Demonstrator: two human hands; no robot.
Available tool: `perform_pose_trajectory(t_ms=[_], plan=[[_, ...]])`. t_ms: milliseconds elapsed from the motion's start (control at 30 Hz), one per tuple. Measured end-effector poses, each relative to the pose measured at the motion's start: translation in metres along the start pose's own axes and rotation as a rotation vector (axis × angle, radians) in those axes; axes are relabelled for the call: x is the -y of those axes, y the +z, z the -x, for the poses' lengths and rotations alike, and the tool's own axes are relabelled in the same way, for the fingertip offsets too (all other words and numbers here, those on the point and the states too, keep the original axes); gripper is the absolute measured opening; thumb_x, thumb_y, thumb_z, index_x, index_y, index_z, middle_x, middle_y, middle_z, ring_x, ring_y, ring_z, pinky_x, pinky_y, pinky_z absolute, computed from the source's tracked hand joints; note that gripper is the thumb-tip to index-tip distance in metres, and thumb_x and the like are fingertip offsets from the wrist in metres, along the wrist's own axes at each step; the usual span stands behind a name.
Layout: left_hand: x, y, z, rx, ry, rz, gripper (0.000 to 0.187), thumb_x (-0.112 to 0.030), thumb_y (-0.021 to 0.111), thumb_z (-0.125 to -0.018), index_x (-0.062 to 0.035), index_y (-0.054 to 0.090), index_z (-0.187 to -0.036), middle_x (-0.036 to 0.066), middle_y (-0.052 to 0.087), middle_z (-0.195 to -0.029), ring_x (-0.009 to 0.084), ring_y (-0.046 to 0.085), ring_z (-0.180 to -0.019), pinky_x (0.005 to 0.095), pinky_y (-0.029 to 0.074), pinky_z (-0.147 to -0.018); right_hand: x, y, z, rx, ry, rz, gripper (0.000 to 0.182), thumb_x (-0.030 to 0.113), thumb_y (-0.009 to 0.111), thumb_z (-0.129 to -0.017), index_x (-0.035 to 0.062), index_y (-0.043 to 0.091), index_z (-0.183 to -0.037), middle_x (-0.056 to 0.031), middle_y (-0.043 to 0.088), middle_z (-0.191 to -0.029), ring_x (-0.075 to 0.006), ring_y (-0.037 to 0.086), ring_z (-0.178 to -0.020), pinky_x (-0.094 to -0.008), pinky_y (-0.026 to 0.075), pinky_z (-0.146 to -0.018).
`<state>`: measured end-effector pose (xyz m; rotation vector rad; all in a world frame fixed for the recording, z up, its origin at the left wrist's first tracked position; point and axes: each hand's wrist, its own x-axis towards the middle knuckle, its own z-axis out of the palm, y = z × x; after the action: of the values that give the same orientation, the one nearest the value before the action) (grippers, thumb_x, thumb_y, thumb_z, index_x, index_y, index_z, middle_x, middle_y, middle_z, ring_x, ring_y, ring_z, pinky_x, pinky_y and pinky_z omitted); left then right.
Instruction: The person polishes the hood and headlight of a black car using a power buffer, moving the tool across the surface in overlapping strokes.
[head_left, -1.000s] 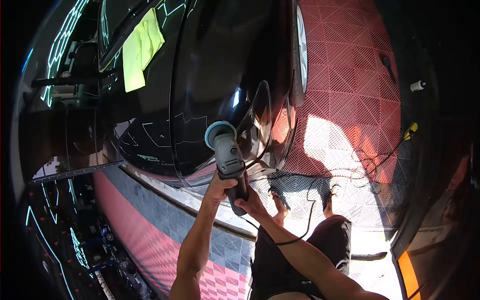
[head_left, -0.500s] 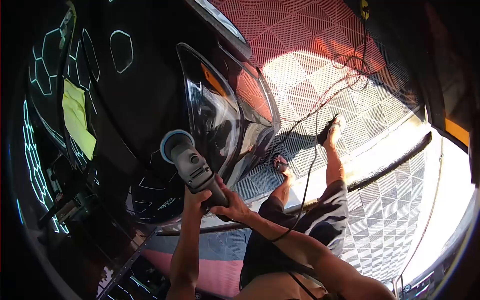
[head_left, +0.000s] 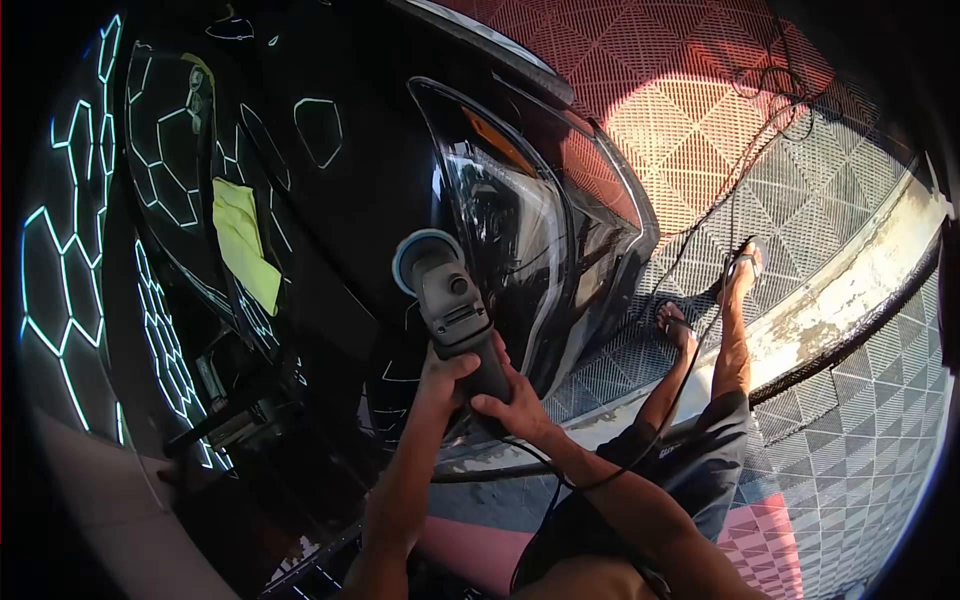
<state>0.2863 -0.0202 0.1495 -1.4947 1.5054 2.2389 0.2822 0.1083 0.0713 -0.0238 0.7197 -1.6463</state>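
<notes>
Both of my hands are wrapped round a grey polisher [head_left: 450,290] held over the black car hood [head_left: 330,230]. My left hand [head_left: 442,382] closes on the body just behind the head, thumb across the top. Farther down, my right hand [head_left: 522,408] grips the rear handle from the right side. The round pad with a blue rim [head_left: 425,250] is at the front of the tool, close over the paint beside the headlight [head_left: 510,215]. A black power cord [head_left: 640,455] runs from the handle across my right forearm.
A yellow-green cloth [head_left: 243,240] lies on the car near the windshield base. Red and grey floor tiles [head_left: 690,60] stretch to the right, crossed by a worn concrete strip [head_left: 800,330]. Loops of cord [head_left: 790,95] lie on the tiles. My sandaled feet [head_left: 740,265] stand beside the bumper.
The view has swung, so the car, floor and hands all sit farther right in the picture. Both hands keep the same hold on the polisher, which stays beside the headlight.
</notes>
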Motion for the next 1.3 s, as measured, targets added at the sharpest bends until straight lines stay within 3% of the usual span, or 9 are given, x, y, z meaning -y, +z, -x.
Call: perform_pose_trajectory(t_ms=[100,267,500,700,900,1000,1133,1200,1300], plan=[[0.008,-0.011,0.012,0.028,-0.046,0.02,0.056,-0.02,0.079,-0.066,0.0041,0.054,-0.11,0.015,0.064,-0.094,0.0263,0.066,-0.083,0.0377,0.056,-0.075,-0.021,0.005,0.007,0.024,0.065,0.032,0.097,0.039,0.074,-0.075,0.0063,0.022,-0.15,-0.0197,0.053,-0.13,-0.0233,0.052,-0.12,-0.0328,0.037,-0.103],[0.053,-0.035,0.043,-0.023,-0.115,-0.022,0.061,-0.019,0.081,-0.063,0.0031,0.053,-0.112,0.015,0.063,-0.097,0.0258,0.064,-0.088,0.0372,0.054,-0.08,-0.076,0.015,0.035,-0.063,-0.111,-0.073,0.099,0.033,0.076,-0.074,0.0089,0.018,-0.152,-0.0159,0.051,-0.135,-0.0205,0.049,-0.122,-0.0314,0.035,-0.105],[0.087,-0.049,0.073,-0.053,-0.144,-0.106,0.062,-0.017,0.08,-0.061,0.002,0.053,-0.114,0.013,0.063,-0.099,0.0243,0.064,-0.09,0.0355,0.052,-0.082,-0.12,0.014,0.057,-0.011,-0.053,-0.072,0.102,0.034,0.077,-0.072,0.0079,0.019,-0.151,-0.014,0.053,-0.134,-0.0188,0.051,-0.119,-0.0306,0.035,-0.103],[0.042,-0.023,0.04,0.004,-0.079,-0.096,0.062,-0.026,0.078,-0.067,0.0017,0.053,-0.116,0.013,0.062,-0.103,0.0239,0.063,-0.091,0.0347,0.052,-0.082,-0.065,0.014,0.029,-0.048,-0.109,-0.048,0.101,0.04,0.072,-0.075,0.009,0.016,-0.152,-0.0173,0.052,-0.134,-0.0206,0.05,-0.122,-0.0318,0.035,-0.104],[-0.018,0.013,-0.001,0.029,-0.005,-0.113,0.052,-0.028,0.073,-0.072,0.004,0.056,-0.109,0.015,0.063,-0.093,0.0252,0.065,-0.083,0.0358,0.055,-0.074,0.012,0.014,0.001,-0.049,-0.003,-0.141,0.101,0.046,0.07,-0.076,0.0124,0.013,-0.153,-0.02,0.054,-0.129,-0.0244,0.054,-0.118,-0.0327,0.038,-0.102],[-0.042,0.012,-0.021,0.058,-0.031,-0.103,0.057,-0.031,0.073,-0.074,0.0018,0.051,-0.115,0.015,0.061,-0.097,0.0264,0.064,-0.087,0.0365,0.054,-0.077,0.038,0.014,-0.017,-0.091,-0.004,-0.106,0.098,0.047,0.071,-0.075,0.0016,0.026,-0.148,-0.023,0.055,-0.127,-0.0275,0.054,-0.12,-0.0333,0.038,-0.102],[-0.064,0.01,-0.041,0.116,-0.09,-0.036,0.064,-0.032,0.073,-0.076,-0.0022,0.043,-0.125,0.016,0.058,-0.101,0.0286,0.063,-0.092,0.0389,0.053,-0.082,0.07,0.011,-0.034,-0.135,-0.033,-0.134,0.094,0.047,0.073,-0.074,-0.0038,0.034,-0.143,-0.0244,0.057,-0.123,-0.0294,0.056,-0.118,-0.0335,0.04,-0.101],[-0.075,0.018,-0.049,0.099,-0.102,-0.04,0.065,-0.034,0.073,-0.075,-0.0028,0.043,-0.123,0.016,0.058,-0.1,0.0286,0.063,-0.09,0.0388,0.052,-0.083,0.08,0.008,-0.041,-0.072,-0.006,-0.091,0.101,0.042,0.069,-0.076,0.0126,0.011,-0.153,-0.0196,0.054,-0.127,-0.0228,0.053,-0.115,-0.0318,0.038,-0.1],[-0.091,0.03,-0.057,0.009,-0.074,-0.088,0.067,-0.039,0.073,-0.074,-0.0033,0.042,-0.122,0.015,0.058,-0.099,0.0282,0.063,-0.088,0.0385,0.052,-0.081,0.104,0.003,-0.049,-0.046,-0.009,-0.118,0.099,0.044,0.069,-0.077,0.009,0.015,-0.152,-0.0198,0.053,-0.129,-0.0229,0.053,-0.117,-0.0317,0.037,-0.102]])
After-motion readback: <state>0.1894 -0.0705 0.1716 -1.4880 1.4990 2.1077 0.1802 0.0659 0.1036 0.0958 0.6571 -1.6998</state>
